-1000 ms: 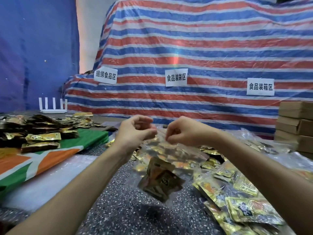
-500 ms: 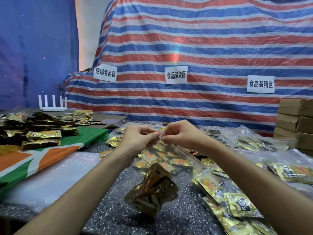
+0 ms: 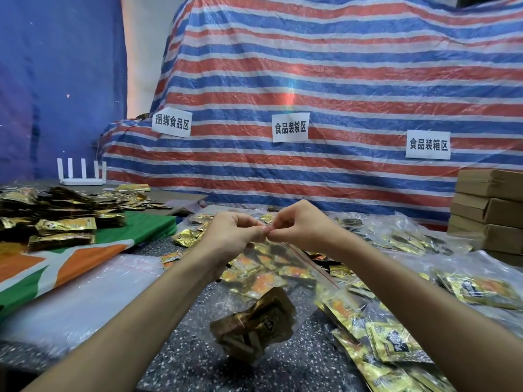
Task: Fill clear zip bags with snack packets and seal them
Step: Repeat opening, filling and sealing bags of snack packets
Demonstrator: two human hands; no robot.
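Observation:
A clear zip bag [image 3: 300, 281] hangs in the air above the speckled table [image 3: 181, 360]. Gold and brown snack packets [image 3: 254, 323] are bunched at its bottom. My left hand [image 3: 229, 236] and my right hand [image 3: 297, 224] meet at the bag's top edge, fingertips touching, both pinching the zip strip. The red zip line runs down to the right from my fingers. Loose gold packets [image 3: 263, 278] lie on the table behind the bag.
A heap of gold packets [image 3: 51, 210] sits on a green and orange cloth at the left. Filled clear bags [image 3: 396, 343] pile up at the right. Cardboard boxes [image 3: 492, 210] are stacked far right. A white router [image 3: 82, 174] stands at the back left before a striped tarp.
Both hands have drawn together until the fingertips touch at the bag's top edge. The bag with its packets has swung lower and hangs more to the centre.

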